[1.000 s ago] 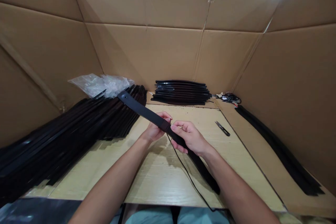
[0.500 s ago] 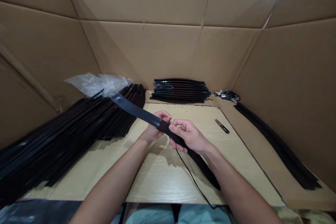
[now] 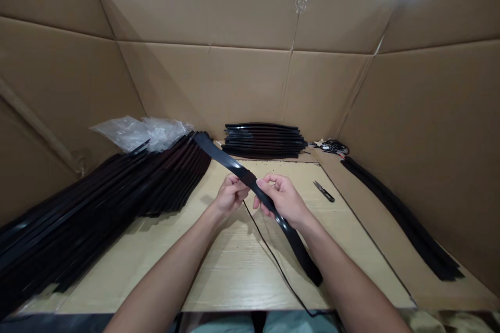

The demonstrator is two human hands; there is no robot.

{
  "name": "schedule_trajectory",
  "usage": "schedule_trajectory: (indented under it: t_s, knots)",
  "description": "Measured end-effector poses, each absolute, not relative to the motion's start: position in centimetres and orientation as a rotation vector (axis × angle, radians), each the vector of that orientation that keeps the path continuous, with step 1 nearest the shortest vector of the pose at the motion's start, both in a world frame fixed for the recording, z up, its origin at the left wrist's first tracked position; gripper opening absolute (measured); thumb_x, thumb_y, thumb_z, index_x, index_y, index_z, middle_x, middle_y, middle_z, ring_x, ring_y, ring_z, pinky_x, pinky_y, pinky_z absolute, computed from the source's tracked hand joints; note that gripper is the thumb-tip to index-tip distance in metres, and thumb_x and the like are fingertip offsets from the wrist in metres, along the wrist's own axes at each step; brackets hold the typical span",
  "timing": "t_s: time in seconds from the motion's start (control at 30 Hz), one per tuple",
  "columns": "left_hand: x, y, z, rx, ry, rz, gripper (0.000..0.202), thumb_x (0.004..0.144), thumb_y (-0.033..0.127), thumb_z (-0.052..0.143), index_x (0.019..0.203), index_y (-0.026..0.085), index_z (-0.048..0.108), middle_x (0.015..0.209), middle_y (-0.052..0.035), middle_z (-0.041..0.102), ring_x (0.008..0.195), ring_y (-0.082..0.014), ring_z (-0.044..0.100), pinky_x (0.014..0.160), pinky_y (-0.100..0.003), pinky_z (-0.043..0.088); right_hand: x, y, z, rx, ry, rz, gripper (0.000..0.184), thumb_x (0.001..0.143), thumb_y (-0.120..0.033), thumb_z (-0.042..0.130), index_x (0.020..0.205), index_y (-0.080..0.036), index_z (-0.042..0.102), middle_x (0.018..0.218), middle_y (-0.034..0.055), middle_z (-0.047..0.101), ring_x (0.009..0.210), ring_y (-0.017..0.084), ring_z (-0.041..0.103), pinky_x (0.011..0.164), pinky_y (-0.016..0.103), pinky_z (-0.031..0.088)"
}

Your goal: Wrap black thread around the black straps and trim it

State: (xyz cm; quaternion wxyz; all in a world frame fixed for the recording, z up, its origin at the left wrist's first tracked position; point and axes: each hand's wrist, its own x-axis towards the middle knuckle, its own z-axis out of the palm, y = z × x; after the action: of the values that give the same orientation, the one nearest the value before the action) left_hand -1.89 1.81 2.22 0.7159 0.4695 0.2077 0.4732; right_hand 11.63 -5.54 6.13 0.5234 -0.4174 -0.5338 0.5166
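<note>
A long, glossy black strap (image 3: 289, 234) slants across in front of me, its far end up and to the left, with a dark brown wrapped band (image 3: 248, 177) partway along. My right hand (image 3: 282, 199) grips the strap just below this band, thumb on top and fingers beneath. Beside the band, my left hand (image 3: 230, 195) is closed in a pinch. A thin black cord (image 3: 269, 248) leads from its fingertips down to the table's front edge; the exact hold there is partly hidden.
Black strips (image 3: 97, 208) lie piled at left, beside clear plastic bags (image 3: 150, 132). More strips (image 3: 261, 140) are stacked at the back. Thread snips (image 3: 324, 191) lie right of my hands. Tangled cords (image 3: 332, 145) and long black strips (image 3: 402, 218) lie farther right. Cardboard walls (image 3: 250, 78) surround the table.
My left hand has come out from behind the strap to its left side, fingers closing into a pinch. The strap has turned and its surface shows more shine. The camera view has tilted up slightly.
</note>
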Motion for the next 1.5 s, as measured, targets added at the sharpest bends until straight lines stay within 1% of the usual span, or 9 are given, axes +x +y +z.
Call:
schedule_trajectory:
  t_s: [0.27, 0.43, 0.63, 0.8, 0.93, 1.07, 1.27, 1.4, 1.5]
  knots:
    - [-0.7, 1.5, 2.1, 1.114, 0.507, 1.048, 0.017, 0.054, 0.02, 0.077, 0.063, 0.011, 0.065, 0.045, 0.0048, 0.047, 0.038, -0.0018, 0.021, 0.042, -0.024, 0.006, 12.7, -4.2, 5.4, -1.16, -1.267, 1.065, 0.037, 0.075, -0.054, 0.063, 0.07, -0.018, 0.052, 0.05, -0.0004, 0.064, 0.032, 0.008, 0.047, 0.029, 0.017, 0.034]
    - [-0.7, 1.3, 2.0, 1.213, 0.478, 1.041, 0.025, 0.057, 0.024, 0.079, 0.077, 0.01, 0.073, 0.054, -0.0004, 0.059, 0.041, -0.0037, 0.028, 0.044, -0.025, 0.009, 13.2, -3.9, 5.2, -1.227, -1.319, 0.953, 0.037, 0.076, -0.055, 0.062, 0.07, -0.019, 0.053, 0.048, -0.0013, 0.062, 0.031, 0.009, 0.046, 0.029, 0.018, 0.032]
    - [-0.1, 1.1, 1.5, 1.048, 0.528, 1.079, 0.036, 0.05, 0.032, 0.085, 0.075, 0.01, 0.071, 0.05, 0.0042, 0.051, 0.04, -0.0014, 0.019, 0.043, -0.024, 0.006, 13.5, -3.6, 4.8, -1.283, -1.424, 0.731, 0.033, 0.08, -0.051, 0.06, 0.071, -0.02, 0.056, 0.05, -0.0001, 0.061, 0.033, 0.01, 0.047, 0.033, 0.021, 0.033]
    - [0.5, 0.4, 1.1, 0.969, 0.595, 1.226, 0.034, 0.05, 0.036, 0.086, 0.065, 0.012, 0.067, 0.051, 0.0047, 0.05, 0.043, -0.0026, 0.023, 0.043, -0.023, 0.011, 13.3, -4.3, 4.9, -1.312, -1.602, 0.51, 0.022, 0.086, -0.039, 0.058, 0.075, -0.02, 0.057, 0.06, 0.003, 0.067, 0.043, 0.013, 0.055, 0.046, 0.025, 0.04]
    - [0.5, 0.2, 1.1, 0.941, 0.622, 1.284, 0.034, 0.049, 0.035, 0.086, 0.064, 0.013, 0.066, 0.051, 0.0049, 0.05, 0.043, -0.0035, 0.025, 0.043, -0.023, 0.013, 14.0, -4.8, 5.5, -1.199, -1.721, 0.621, 0.027, 0.091, -0.041, 0.05, 0.083, -0.019, 0.063, 0.068, 0.0037, 0.066, 0.057, 0.016, 0.061, 0.053, 0.026, 0.045]
    - [0.6, 0.3, 1.2, 0.921, 0.64, 1.298, 0.037, 0.047, 0.038, 0.087, 0.06, 0.013, 0.062, 0.051, 0.0045, 0.051, 0.043, -0.0033, 0.026, 0.044, -0.022, 0.012, 14.6, -4.5, 5.6, -1.157, -1.703, 0.694, 0.027, 0.087, -0.04, 0.057, 0.089, -0.017, 0.069, 0.075, 0.0054, 0.068, 0.064, 0.018, 0.063, 0.059, 0.029, 0.048]
    - [0.4, 0.2, 1.4, 0.938, 0.621, 1.26, 0.044, 0.044, 0.035, 0.089, 0.075, 0.01, 0.069, 0.054, 0.005, 0.049, 0.044, -0.0027, 0.025, 0.044, -0.022, 0.011, 14.6, -3.4, 4.2, -1.175, -1.698, 0.586, 0.021, 0.08, -0.033, 0.066, 0.093, -0.017, 0.072, 0.093, 0.0095, 0.073, 0.085, 0.023, 0.066, 0.079, 0.037, 0.05]
    - [-0.1, 0.5, 1.6, 0.953, 0.59, 1.245, 0.044, 0.045, 0.035, 0.088, 0.075, 0.011, 0.068, 0.059, 0.0038, 0.052, 0.044, -0.0018, 0.024, 0.043, -0.022, 0.01, 14.9, -3.2, 4.0, -1.311, -1.77, 0.491, 0.038, 0.081, -0.035, 0.066, 0.113, -0.015, 0.064, 0.089, 0.0073, 0.07, 0.08, 0.02, 0.063, 0.074, 0.033, 0.048]
    - [-0.7, 1.1, 1.8, 0.975, 0.568, 1.22, 0.042, 0.043, 0.032, 0.088, 0.073, 0.01, 0.067, 0.055, 0.006, 0.047, 0.043, -0.0012, 0.021, 0.043, -0.022, 0.008, 15.3, -3.6, 4.7, -1.413, -1.94, 0.471, 0.027, 0.086, -0.04, 0.059, 0.09, -0.015, 0.067, 0.074, 0.0028, 0.065, 0.067, 0.016, 0.056, 0.063, 0.028, 0.042]
